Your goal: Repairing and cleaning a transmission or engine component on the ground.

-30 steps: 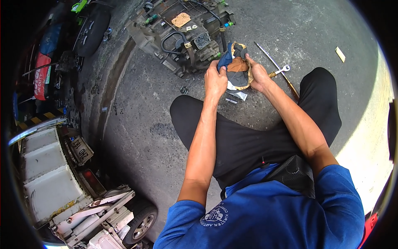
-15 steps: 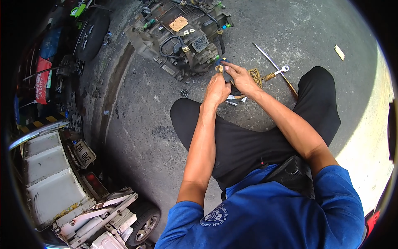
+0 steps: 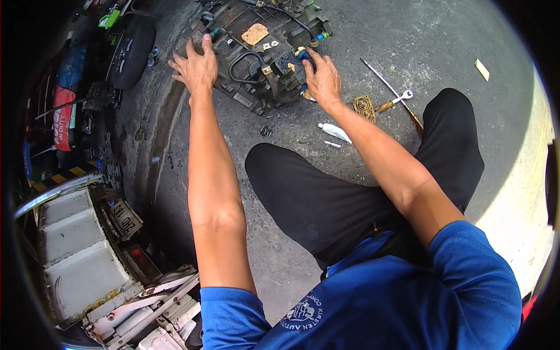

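Note:
My left hand (image 3: 197,65) is open, its fingers spread over the left edge of a greasy metal gearbox-like assembly (image 3: 238,98). Whether the fingertips press on it, I cannot tell. At the assembly's right side, my right hand (image 3: 324,83) is closed around a floppy dark-blue and tan piece (image 3: 302,54), partly hidden by the fingers; its kind is unclear. A tan flat piece (image 3: 255,34) lies on top of the assembly, along with a bent black hose (image 3: 234,65). Nearer my legs are a white tube (image 3: 335,132) and a short silver cylinder (image 3: 332,144).
Right of the assembly lie a brass-coloured plate with cut-out channels (image 3: 364,108), a ratchet wrench (image 3: 402,96) and a long thin rod (image 3: 379,77) with an amber handle. Small dark parts (image 3: 266,131) sit before my left knee. A white vehicle panel (image 3: 87,274) stands at lower left.
My hands were together in front of the assembly and have separated. The left reached forward and left, opening; the right moved forward, still gripping the blue and tan piece. The white tube now shows.

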